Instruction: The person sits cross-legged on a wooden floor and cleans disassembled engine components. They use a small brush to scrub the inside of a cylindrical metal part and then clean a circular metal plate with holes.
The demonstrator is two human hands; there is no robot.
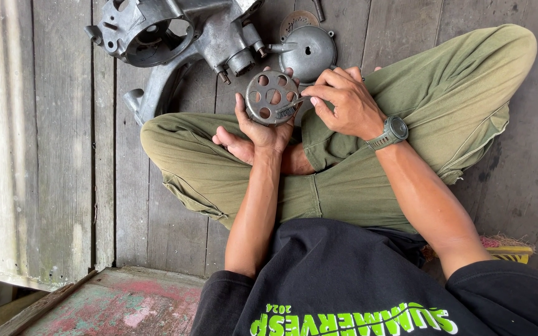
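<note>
We find the round perforated metal disc (272, 98) held up above the person's crossed legs, at centre far. We judge it rigid, fairly heavy for its size and possibly greasy, best gripped by the rim. The left hand (261, 127) cups it from beneath, fingers closed on its edge. The right hand (342, 102) pinches a small brush (289, 109) against its face. Beyond lie a grey engine casing (157, 37) and a domed cover (309, 53) on plank flooring (63, 155).
</note>
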